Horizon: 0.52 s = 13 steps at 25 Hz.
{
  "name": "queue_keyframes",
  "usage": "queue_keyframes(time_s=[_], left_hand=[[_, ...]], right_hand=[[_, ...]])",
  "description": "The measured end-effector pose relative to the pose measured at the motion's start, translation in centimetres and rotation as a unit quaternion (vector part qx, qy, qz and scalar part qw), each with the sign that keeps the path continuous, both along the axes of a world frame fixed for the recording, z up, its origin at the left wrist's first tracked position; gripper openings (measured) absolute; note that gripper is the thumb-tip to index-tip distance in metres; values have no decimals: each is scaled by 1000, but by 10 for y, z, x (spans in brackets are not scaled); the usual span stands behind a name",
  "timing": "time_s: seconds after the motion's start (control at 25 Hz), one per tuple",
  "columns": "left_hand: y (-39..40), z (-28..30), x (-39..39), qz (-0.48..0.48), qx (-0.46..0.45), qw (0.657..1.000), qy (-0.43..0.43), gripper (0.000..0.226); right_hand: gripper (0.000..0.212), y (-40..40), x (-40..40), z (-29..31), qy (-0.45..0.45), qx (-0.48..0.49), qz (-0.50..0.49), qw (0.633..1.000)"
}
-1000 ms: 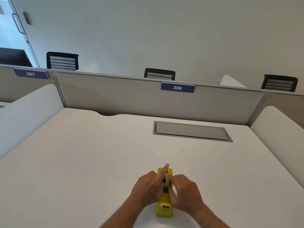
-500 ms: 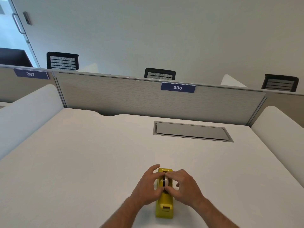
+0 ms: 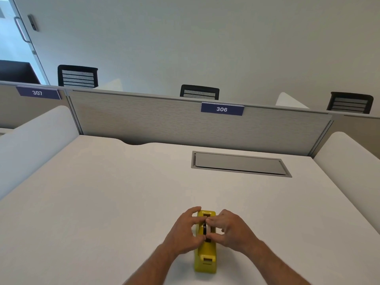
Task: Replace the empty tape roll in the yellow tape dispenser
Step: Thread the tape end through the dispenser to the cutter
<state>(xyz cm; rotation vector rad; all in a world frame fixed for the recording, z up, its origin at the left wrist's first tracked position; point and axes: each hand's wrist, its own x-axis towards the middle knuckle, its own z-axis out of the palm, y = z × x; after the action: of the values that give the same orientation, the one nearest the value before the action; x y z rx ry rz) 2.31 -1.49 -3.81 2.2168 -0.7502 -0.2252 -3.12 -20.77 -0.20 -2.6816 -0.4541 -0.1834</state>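
The yellow tape dispenser (image 3: pixel 205 254) stands on the white desk (image 3: pixel 102 202) near its front edge, cutter end toward me. A tape roll (image 3: pixel 205 229) on a black hub sits low in the dispenser's slot, mostly hidden by fingers. My left hand (image 3: pixel 183 233) clasps the dispenser's left side, fingertips on the roll. My right hand (image 3: pixel 232 231) pinches the roll from the right with thumb and fingers. How much tape is on the roll cannot be seen.
A grey flip-lid cable box (image 3: pixel 239 164) is set into the desk at the back right. Fabric partitions with plates 306 (image 3: pixel 222 109) and 307 (image 3: pixel 38 92) close off the far edge. White side panels (image 3: pixel 30 138) flank the desk. Black chair backs stand behind.
The roll was held above the slot a second ago; both hands have lowered it into the dispenser and now close around it.
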Motion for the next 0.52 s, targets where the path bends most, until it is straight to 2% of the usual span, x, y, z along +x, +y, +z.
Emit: queue_keyframes(time_s=[0.12, 0.32, 0.44, 0.52], left_hand=[[0, 0, 0, 2, -3, 1000, 2, 58], [-2, -2, -2, 16, -24, 1000, 9, 54], [-3, 0, -2, 22, -32, 999, 19, 50], [-2, 0, -1, 13, -32, 999, 24, 51]], right_hand=[[14, 1, 2, 1, -20, -2, 13, 1000], [20, 1, 6, 1, -37, -6, -2, 999], [16, 1, 5, 3, -35, -19, 2, 999], [22, 1, 4, 3, -34, -39, 5, 999]])
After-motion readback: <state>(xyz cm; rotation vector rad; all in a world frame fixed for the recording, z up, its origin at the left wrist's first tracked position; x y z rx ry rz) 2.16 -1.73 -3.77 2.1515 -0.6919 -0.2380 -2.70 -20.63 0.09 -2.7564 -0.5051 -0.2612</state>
